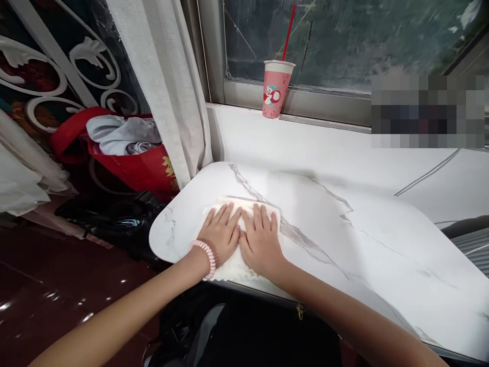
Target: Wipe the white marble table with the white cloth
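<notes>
Cloth of off-white fabric [237, 266] lies spread at the near edge of our white, grey-veined, round-cornered table [382, 270], its far edge running left to right; with our hands covering it, we cannot tell its long axis. Our left hand [219, 235] and right hand [264, 248] press flat on it, unclenched, fingers pointing toward the grey-framed window [344, 51]. We see a tapered pink cup [273, 92] standing there, and a red bag [130, 171] left of the white curtain [168, 76]
</notes>
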Demonstrator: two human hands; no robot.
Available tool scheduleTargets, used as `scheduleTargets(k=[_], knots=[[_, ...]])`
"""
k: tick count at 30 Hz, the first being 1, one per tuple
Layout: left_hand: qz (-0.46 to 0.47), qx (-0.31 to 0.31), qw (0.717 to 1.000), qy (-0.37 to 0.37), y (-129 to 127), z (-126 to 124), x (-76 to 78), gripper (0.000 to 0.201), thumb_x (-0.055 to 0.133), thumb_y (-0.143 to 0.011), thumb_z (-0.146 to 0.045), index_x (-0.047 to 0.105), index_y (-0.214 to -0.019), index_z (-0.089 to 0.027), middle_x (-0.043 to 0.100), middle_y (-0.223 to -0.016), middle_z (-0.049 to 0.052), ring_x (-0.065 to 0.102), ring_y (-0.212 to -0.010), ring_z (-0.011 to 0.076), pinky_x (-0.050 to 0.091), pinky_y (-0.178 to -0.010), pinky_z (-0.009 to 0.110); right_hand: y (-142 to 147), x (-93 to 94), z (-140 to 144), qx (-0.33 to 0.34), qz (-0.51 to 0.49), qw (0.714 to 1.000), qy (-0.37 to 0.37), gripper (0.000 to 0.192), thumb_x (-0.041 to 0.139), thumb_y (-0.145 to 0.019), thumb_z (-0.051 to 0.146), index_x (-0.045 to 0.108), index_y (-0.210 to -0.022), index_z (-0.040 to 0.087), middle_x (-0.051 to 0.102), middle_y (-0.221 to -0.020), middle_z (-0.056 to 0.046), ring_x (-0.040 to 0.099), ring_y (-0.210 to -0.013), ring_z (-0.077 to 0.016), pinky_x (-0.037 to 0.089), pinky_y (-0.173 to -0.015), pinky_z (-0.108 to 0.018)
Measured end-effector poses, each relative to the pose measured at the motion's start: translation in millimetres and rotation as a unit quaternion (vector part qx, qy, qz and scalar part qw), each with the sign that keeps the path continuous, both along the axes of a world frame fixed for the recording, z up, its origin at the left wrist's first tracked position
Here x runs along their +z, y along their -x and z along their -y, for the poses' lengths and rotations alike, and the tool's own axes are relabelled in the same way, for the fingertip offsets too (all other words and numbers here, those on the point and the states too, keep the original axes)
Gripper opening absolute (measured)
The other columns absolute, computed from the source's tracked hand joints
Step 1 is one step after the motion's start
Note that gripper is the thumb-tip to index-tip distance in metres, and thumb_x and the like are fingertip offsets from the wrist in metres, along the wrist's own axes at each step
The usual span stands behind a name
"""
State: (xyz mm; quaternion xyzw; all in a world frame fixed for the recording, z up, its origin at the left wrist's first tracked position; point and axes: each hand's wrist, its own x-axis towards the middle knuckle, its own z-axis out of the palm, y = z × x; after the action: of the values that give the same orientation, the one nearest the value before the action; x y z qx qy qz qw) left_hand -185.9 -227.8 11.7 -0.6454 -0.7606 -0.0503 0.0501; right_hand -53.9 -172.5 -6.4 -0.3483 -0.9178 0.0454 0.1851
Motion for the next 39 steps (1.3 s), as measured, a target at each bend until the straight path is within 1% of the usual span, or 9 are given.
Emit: scheduleTargets(k=[3, 6, 13, 18, 24, 28, 32, 35, 39], knots=[[-0.036, 0.026, 0.999, -0.029, 7.4, 7.0, 0.0, 0.053, 0.031, -0.096, -0.029, 0.049, -0.144, -0.016, 0.044, -0.151, 0.014, 0.037, -0.142, 0.0312, 0.021, -0.119, 0.057, 12.0, 0.7, 0.2, 0.026, -0.019, 0.999, 0.004, 0.053, 0.039, -0.097, 0.03, 0.042, -0.148, 0.015, 0.031, -0.157, -0.019, 0.022, -0.147, -0.0373, 0.019, -0.116, -0.064], [-0.025, 0.031, 0.999, -0.031, 25.7, -7.6, -4.6, 0.053, 0.029, -0.096, -0.03, 0.047, -0.145, -0.019, 0.047, -0.149, 0.012, 0.042, -0.14, 0.0271, 0.028, -0.117, 0.052, 30.1, 1.6, -13.1, 0.019, -0.031, 0.999, 0.001, 0.052, 0.041, -0.096, 0.029, 0.044, -0.146, 0.013, 0.034, -0.155, -0.02, 0.026, -0.145, -0.0382, 0.019, -0.116, -0.063], [0.027, -0.015, 0.999, -0.013, 92.1, -94.9, -5.2, 0.052, 0.026, -0.098, -0.028, 0.044, -0.145, -0.018, 0.042, -0.153, 0.01, 0.035, -0.143, 0.0227, 0.021, -0.12, 0.047, 90.4, 2.4, -80.4, -0.053, -0.012, 0.999, 0.003, 0.051, 0.037, -0.098, 0.031, 0.045, -0.145, 0.012, 0.039, -0.152, -0.02, 0.03, -0.142, -0.0374, 0.018, -0.115, -0.061], [0.061, -0.012, 0.998, -0.008, 121.5, -157.0, 0.3, 0.049, 0.027, -0.099, -0.03, 0.044, -0.144, -0.02, 0.043, -0.153, 0.008, 0.035, -0.142, 0.0212, 0.019, -0.121, 0.044, 129.8, 2.5, -135.0, -0.099, -0.019, 0.995, 0.002, 0.047, 0.037, -0.098, 0.028, 0.049, -0.14, 0.012, 0.042, -0.151, -0.018, 0.032, -0.141, -0.0347, 0.019, -0.115, -0.058], [0.053, 0.003, 0.998, -0.032, 150.7, -196.6, -3.7, 0.047, 0.028, -0.1, -0.025, 0.045, -0.143, -0.019, 0.045, -0.151, 0.01, 0.038, -0.141, 0.0221, 0.023, -0.119, 0.045, 165.7, -2.8, -175.3, -0.096, -0.051, 0.994, -0.028, 0.041, 0.035, -0.097, 0.022, 0.056, -0.131, 0.013, 0.05, -0.143, -0.019, 0.038, -0.136, -0.034, 0.021, -0.112, -0.057], [0.052, -0.01, 0.998, -0.022, 171.8, -204.1, -5.5, 0.048, 0.025, -0.101, -0.028, 0.042, -0.145, -0.021, 0.043, -0.152, 0.008, 0.036, -0.141, 0.0199, 0.02, -0.12, 0.04, 183.0, -4.8, -182.1, -0.102, -0.047, 0.993, -0.027, 0.043, 0.034, -0.098, 0.024, 0.055, -0.133, 0.01, 0.049, -0.143, -0.02, 0.037, -0.136, -0.0357, 0.021, -0.112, -0.057], [0.049, -0.013, 0.999, -0.015, 177.2, -198.0, -6.9, 0.05, 0.023, -0.101, -0.029, 0.04, -0.147, -0.019, 0.04, -0.155, 0.008, 0.033, -0.143, 0.0207, 0.016, -0.121, 0.041, 185.1, -4.2, -175.6, -0.097, -0.043, 0.994, -0.029, 0.045, 0.034, -0.098, 0.024, 0.052, -0.136, 0.009, 0.047, -0.145, -0.021, 0.036, -0.137, -0.0356, 0.021, -0.112, -0.057], [0.026, -0.017, 0.999, -0.01, 172.1, -178.0, -7.5, 0.051, 0.023, -0.1, -0.028, 0.038, -0.148, -0.018, 0.038, -0.156, 0.01, 0.032, -0.144, 0.0226, 0.016, -0.12, 0.046, 177.6, -3.5, -158.9, -0.074, -0.06, 0.995, -0.038, 0.044, 0.036, -0.097, 0.024, 0.055, -0.133, 0.008, 0.049, -0.144, -0.022, 0.039, -0.135, -0.0356, 0.022, -0.111, -0.057], [-0.004, -0.013, 1.0, 0.006, 160.7, -128.6, -6.2, 0.054, 0.023, -0.099, -0.029, 0.036, -0.149, -0.015, 0.034, -0.157, 0.012, 0.029, -0.146, 0.0246, 0.016, -0.121, 0.046, 163.9, -2.0, -119.5, -0.038, -0.059, 0.997, -0.031, 0.046, 0.039, -0.097, 0.027, 0.053, -0.136, 0.008, 0.046, -0.146, -0.022, 0.038, -0.137, -0.0358, 0.021, -0.113, -0.057]])
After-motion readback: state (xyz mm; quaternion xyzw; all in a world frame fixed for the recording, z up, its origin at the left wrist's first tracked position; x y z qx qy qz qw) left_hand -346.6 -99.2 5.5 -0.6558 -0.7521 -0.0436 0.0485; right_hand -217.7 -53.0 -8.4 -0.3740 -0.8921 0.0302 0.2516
